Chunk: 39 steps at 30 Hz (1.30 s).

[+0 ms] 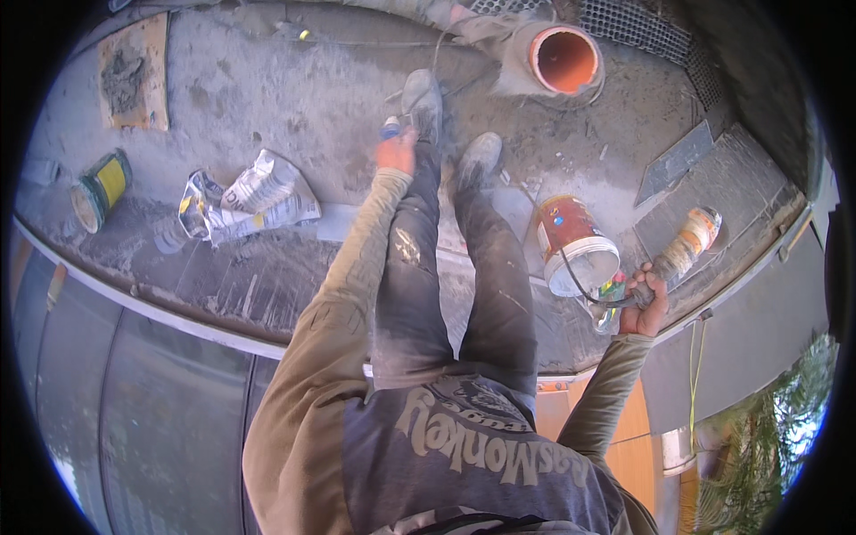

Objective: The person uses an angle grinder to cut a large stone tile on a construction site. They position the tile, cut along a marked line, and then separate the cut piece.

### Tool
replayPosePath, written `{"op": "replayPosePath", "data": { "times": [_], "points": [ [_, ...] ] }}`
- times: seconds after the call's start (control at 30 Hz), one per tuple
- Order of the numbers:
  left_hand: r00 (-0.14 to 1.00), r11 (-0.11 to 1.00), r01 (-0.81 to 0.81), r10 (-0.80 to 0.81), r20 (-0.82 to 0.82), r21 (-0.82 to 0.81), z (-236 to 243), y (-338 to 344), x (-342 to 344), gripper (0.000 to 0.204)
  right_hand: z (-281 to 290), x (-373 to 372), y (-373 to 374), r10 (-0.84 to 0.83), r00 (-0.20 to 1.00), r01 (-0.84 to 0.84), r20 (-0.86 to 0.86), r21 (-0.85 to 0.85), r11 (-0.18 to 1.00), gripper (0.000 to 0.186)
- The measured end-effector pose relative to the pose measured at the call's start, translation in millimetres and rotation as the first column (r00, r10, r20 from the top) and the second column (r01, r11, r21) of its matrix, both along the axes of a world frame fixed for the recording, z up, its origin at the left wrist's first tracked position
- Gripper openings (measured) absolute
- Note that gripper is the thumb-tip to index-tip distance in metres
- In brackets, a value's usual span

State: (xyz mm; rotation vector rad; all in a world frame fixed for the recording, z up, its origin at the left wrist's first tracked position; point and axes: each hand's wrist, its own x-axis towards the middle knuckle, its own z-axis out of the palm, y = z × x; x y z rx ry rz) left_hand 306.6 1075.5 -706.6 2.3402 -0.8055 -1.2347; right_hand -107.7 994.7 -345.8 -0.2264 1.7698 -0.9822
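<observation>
My left hand [396, 153], blurred, is closed on a small blue-and-white object [390, 129] beside my left leg, near the dusty shoe [421, 98]. At the right, my right hand [644, 303] grips a dusty power tool [680, 248] with a pale, orange-marked body and a dark cord. Next to that hand, a dented red-and-white bucket [564, 232] lies tilted, with a crumpled clear plastic item with coloured print [607, 312] beside it.
A green bucket [111, 178] and crumpled bags [263, 192] lie left on the dusty ledge [223, 98], below a stained board [152, 71]. An orange pipe [566, 62], dark mesh [633, 36] and grey slabs [673, 160] are at upper right. A metal edge [214, 334] borders the near side.
</observation>
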Motion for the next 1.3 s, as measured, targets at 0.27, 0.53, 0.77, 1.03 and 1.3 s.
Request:
{"op": "replayPosePath", "data": {
  "times": [0.27, 0.53, 0.77, 1.03, 1.3],
  "points": [
    [0.999, 0.996, 0.030, -0.032, 0.020, 0.086, 124, 60, 66, 0.044, 8, 3, 22, 0.161, 0.963, -0.164, -0.218, 0.004, 0.986, 0.036],
    [0.994, 0.976, -0.102, 0.090, -0.068, -0.191, 139, 123, 57, 0.035, 91, 67, -21, 0.484, 0.818, -0.532, -0.311, -0.087, 0.842, 0.045],
    [0.932, 0.927, -0.266, 0.318, 0.174, -0.266, 158, 113, 66, 0.029, 117, 106, 3, 0.711, 0.558, -0.800, -0.428, -0.050, 0.598, 0.050],
    [0.926, 0.866, -0.187, 0.313, 0.211, -0.464, 118, 106, 88, 0.034, 74, 212, 23, 0.780, 0.083, -0.996, -0.620, -0.063, 0.056, 0.062],
    [0.985, 0.978, -0.173, 0.175, 0.004, -0.116, 190, 208, -54, 0.032, -118, 355, 31, 0.714, -0.400, -0.913, -0.575, 0.316, -0.257, 0.077]
  ]
}}
